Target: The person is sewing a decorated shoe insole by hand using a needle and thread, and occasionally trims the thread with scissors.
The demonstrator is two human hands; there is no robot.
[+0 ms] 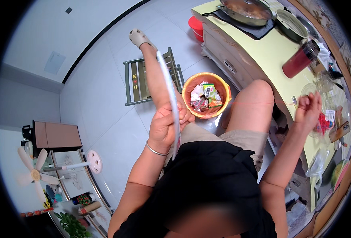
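My left hand [161, 129], a bracelet on its wrist, is closed around a thin pale panel [170, 89] held upright over my lap. The panel shows nearly edge-on, so its face is hidden and I cannot tell its exact kind. From beside it a fine red thread [252, 103] runs taut to the right, across my bent knee. At its far end my right hand [308, 109] is raised beside the table edge, its fingertips pinched on the thread. Whether a needle is there is too small to see. Close by on the table lies a bundle of red thread [323, 123].
Between my legs stands a yellow-rimmed bin [187, 89] with wrappers in it. My left leg crosses a folding stool [135, 81]. The yellow table [262, 51] carries a red flask [298, 61], a lidded pan [249, 12] and a phone [341, 131]. A fan [35, 174] is at left.
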